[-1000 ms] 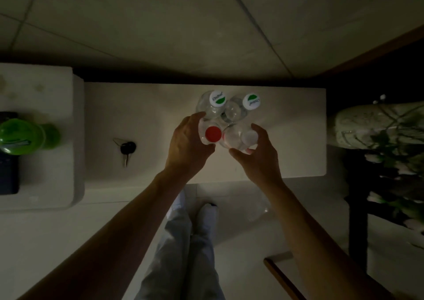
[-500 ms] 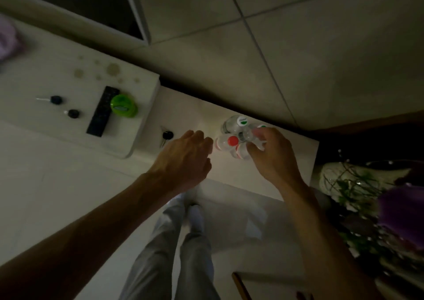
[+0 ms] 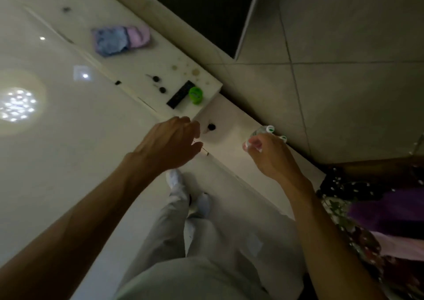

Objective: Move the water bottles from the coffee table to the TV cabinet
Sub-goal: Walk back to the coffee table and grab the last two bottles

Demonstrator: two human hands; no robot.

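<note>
Plastic water bottles [image 3: 261, 131]: clear, in a tight cluster, white caps with green marks showing. They stand on the low white tabletop [image 3: 229, 125] near its far edge by the tiled wall, and most of the cluster is hidden under the right hand [image 3: 271, 159].
Right hand: draped over the bottle tops with its fingers curled round them and a pale cap peeking out by the thumb. It grasps the cluster alone.
Left hand [image 3: 169, 141]: released, fingers loosely bent and holding nothing. It hangs over the tabletop's near edge beside a small black key [image 3: 211, 127], well apart from the bottles.
Change: a second ago both hands clasped the cluster. The left has since let go and drawn off leftward, while the right has stayed on the caps.
Meaning: the bottles look set down and steady enough for one hand. With the dark screen [image 3: 206, 8] above, I take this for the TV cabinet, so only the right hand's release seems left.
Raised step: a higher white slab to the left carries a black remote [image 3: 180, 94], a round green object [image 3: 195, 95] just beside it, and farther off a blue-and-purple cloth [image 3: 121, 39].
Edges: purple flowers [image 3: 390, 210] to the right, glossy pale floor [image 3: 57, 150] to the left.
</note>
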